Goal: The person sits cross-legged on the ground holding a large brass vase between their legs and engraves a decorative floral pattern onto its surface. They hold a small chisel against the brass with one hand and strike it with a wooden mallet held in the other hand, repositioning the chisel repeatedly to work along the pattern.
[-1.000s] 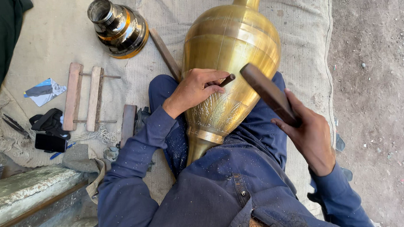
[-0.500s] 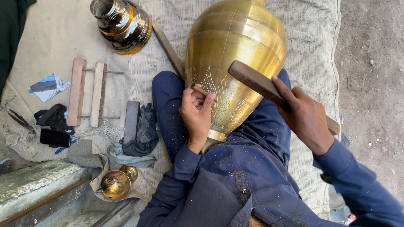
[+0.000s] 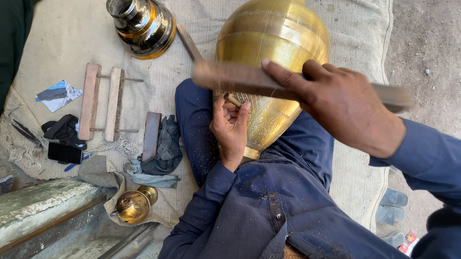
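The vase is golden brass, banded with fine rings round its belly and cut with a leafy, cross-hatched pattern lower down. The mallet in the right hand is dark brown wood. Clothes are deep navy, speckled with pale dust. The mat is beige with a fine woven grid. On it sit a pot gleaming dark silver with amber bands, a frame of pale reddish wood, a grey-blue rag, a black pouch and a small golden cup. The ground is dull grey-brown.
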A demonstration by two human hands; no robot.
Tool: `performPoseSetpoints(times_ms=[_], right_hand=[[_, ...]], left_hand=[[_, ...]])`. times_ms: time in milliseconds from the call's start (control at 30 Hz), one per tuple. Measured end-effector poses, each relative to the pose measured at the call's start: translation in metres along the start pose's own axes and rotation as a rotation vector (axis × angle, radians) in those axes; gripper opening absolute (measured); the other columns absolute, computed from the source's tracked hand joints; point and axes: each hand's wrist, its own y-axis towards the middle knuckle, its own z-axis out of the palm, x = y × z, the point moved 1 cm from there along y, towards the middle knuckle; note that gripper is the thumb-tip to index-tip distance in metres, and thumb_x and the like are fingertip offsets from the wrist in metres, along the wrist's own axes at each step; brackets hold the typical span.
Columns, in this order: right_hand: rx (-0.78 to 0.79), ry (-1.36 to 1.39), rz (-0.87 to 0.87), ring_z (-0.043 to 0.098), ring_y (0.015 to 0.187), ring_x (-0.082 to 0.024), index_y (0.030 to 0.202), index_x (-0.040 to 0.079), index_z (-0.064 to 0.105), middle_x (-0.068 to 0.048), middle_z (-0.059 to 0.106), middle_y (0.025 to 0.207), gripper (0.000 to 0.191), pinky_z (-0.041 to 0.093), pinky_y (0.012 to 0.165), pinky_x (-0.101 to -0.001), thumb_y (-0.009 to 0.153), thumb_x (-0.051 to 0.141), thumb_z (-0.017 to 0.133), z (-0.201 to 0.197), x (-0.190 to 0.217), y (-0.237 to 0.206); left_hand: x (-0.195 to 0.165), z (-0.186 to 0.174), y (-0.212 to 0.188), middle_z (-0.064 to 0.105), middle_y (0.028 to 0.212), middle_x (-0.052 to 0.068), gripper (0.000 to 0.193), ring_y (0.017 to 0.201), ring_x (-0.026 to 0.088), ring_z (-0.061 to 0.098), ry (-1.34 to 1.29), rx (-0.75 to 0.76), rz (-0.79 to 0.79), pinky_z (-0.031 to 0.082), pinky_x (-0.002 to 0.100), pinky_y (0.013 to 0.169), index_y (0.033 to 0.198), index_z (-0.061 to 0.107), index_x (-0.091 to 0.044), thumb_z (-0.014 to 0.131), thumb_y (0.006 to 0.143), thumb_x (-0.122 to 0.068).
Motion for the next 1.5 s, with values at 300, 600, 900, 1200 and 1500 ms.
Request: performPoseSetpoints(times_ms=[300, 600, 900, 1200, 1500], right_hand=[[0.095, -0.595, -0.092, 0.06, 0.058, -0.009, 0.166, 0.033, 0.038, -0.006, 0.064, 0.087, 0.077, 0.053, 0.048, -0.0228, 0.095, 0.02, 0.063, -0.019, 0.006, -0.005], [-0.175, 0.159, 0.172, 0.058, 0.059, -0.019, 0.159, 0.017, 0.049, -0.009, 0.064, 0.085, 0.069, 0.052, 0.056, -0.0376, 0.095, 0.035, 0.069, 0.0, -0.016, -0.051], [-0.091, 0.409, 0.459, 0.07, 0.068, -0.028, 0.153, 0.02, 0.052, -0.012, 0.072, 0.09, 0.08, 0.055, 0.061, -0.0429, 0.078, 0.025, 0.082, 0.076, -0.014, -0.108], [-0.711, 0.594, 0.548, 0.072, 0.094, -0.025, 0.16, 0.011, 0.04, -0.016, 0.07, 0.114, 0.077, 0.058, 0.08, -0.0353, 0.095, 0.018, 0.08, 0.165, 0.016, -0.135], [-0.138, 0.232, 0.645, 0.067, 0.065, -0.021, 0.152, 0.016, 0.054, -0.01, 0.073, 0.088, 0.071, 0.057, 0.059, -0.0342, 0.087, 0.021, 0.083, 0.164, -0.004, -0.136]], left_hand=[[0.006, -0.007, 0.008, 0.074, 0.088, 0.006, 0.046, 0.078, 0.009, 0.07, 0.025, 0.117, 0.0, 0.06, 0.023, 0.07, 0.138, 0.056, 0.003, 0.075, 0.096, -0.003], [0.013, -0.019, 0.04, 0.075, 0.091, 0.008, 0.053, 0.08, 0.011, 0.073, 0.072, 0.521, 0.162, 0.064, 0.025, 0.073, 0.14, 0.061, -0.007, 0.08, 0.09, -0.002], [-0.021, -0.007, 0.086, 0.077, 0.095, 0.012, 0.051, 0.08, 0.017, 0.075, 0.297, 0.956, 0.182, 0.059, 0.03, 0.074, 0.131, 0.067, -0.009, 0.084, 0.083, -0.007], [-0.042, -0.002, 0.098, 0.076, 0.118, 0.01, 0.046, 0.101, 0.027, 0.076, 0.323, 1.153, 0.284, 0.061, 0.035, 0.088, 0.131, 0.068, -0.013, 0.076, 0.086, -0.004], [-0.039, 0.0, 0.093, 0.076, 0.115, 0.01, 0.046, 0.095, 0.027, 0.076, 0.391, 1.097, 0.322, 0.06, 0.036, 0.084, 0.127, 0.07, -0.015, 0.08, 0.083, -0.011]])
